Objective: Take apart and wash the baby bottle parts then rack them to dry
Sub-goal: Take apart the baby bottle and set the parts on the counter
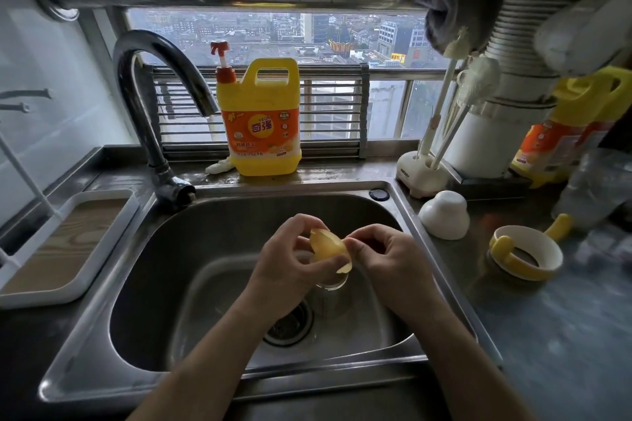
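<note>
Over the steel sink (143,284) both my hands hold a soft yellowish silicone nipple (326,246). My left hand (290,260) curls round its left side and my right hand (390,260) pinches its right edge. A clear bottle body (330,297) stands in the sink just below the hands, partly hidden by them. On the counter to the right lie a white cap (444,215) upside down and a white collar ring with yellow handles (525,251).
A curved tap (164,79) stands at the sink's back left, a yellow detergent jug (261,120) behind the sink. Bottle brushes in a white stand (422,178) sit at the back right. A white-rimmed wooden tray (58,246) lies left of the sink.
</note>
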